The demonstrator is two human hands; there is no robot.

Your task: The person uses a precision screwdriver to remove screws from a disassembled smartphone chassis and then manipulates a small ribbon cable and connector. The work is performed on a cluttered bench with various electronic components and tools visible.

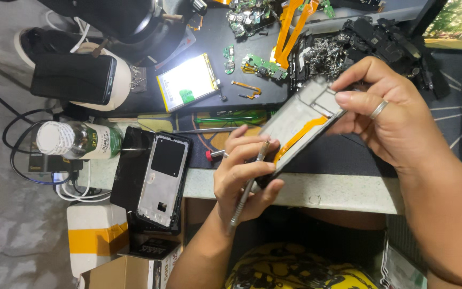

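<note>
Phone frame (300, 126), opened and showing an orange flex cable (300, 136), is held tilted above the table (343, 192) edge; left hand (244, 176) grip pinches its lower end alongside a metal screwdriver (247, 187), right hand (389, 115) grip pinches its top.

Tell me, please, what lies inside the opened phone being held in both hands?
Inside the opened phone an orange flex cable runs along a pale plate. The left hand and right hand cover both ends.
</note>
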